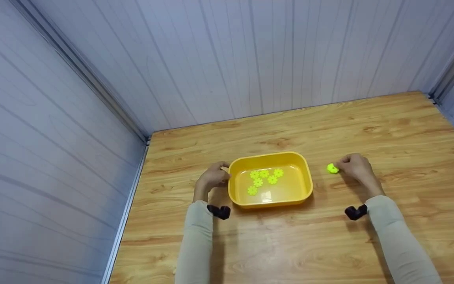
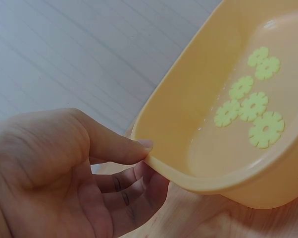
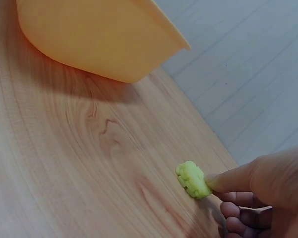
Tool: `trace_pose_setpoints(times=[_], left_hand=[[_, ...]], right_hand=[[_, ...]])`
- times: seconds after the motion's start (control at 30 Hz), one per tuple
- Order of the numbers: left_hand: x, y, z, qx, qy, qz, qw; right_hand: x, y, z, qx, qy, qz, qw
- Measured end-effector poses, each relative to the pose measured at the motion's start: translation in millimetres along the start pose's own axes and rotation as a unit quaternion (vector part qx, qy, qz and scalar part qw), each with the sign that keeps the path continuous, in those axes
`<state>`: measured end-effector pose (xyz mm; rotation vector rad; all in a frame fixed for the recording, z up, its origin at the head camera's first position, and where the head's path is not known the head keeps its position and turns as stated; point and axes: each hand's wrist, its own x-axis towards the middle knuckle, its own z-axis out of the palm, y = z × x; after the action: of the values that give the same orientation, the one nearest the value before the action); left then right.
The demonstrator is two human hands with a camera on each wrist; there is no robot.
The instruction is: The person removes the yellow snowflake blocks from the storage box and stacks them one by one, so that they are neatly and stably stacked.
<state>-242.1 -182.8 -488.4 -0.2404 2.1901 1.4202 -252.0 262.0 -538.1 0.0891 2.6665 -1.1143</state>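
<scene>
Pinched between the thumb and fingers of my right hand (image 1: pixel 355 167) is a small, thick stack of yellow-green, notched, flower-shaped pieces (image 1: pixel 332 169), well apart from the right-hand end of a yellow, rounded-rectangular basin (image 1: pixel 274 203), plastic by its look. From this grip the basin lies to my left, its long axis running roughly left to right before me, so that its short right-hand wall faces the stack. My right hand is nearer to that end; my left hand (image 1: pixel 213 176) is at the opposite one.

My right thumb presses on one side of the stack, whose notched edge sticks out past the fingertips. I cannot tell whether its underside touches the wood-grain tabletop (image 1: pixel 290 244). My left hand grips the basin's rim, thumb over the edge and fingers curled beneath it outside. Six flat yellow-green flower-shaped discs (image 1: pixel 264 173) lie on the basin's floor, mostly toward its left and far side.
</scene>
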Motion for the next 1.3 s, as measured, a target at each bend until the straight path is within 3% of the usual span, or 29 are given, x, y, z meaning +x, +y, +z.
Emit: trace_pose_setpoints(times=[0.9, 1.3], left_hand=[[0.4, 0.2, -0.6, 0.002, -0.004, -0.002, 1.0], [-0.4, 0.9, 0.0, 0.007, -0.011, 0.001, 0.9999]], right_hand=[[-3, -2, -1, 0.024, 0.005, -0.005, 1.0], [-6, -26, -6, 0.043, 0.004, -0.034, 0.998]])
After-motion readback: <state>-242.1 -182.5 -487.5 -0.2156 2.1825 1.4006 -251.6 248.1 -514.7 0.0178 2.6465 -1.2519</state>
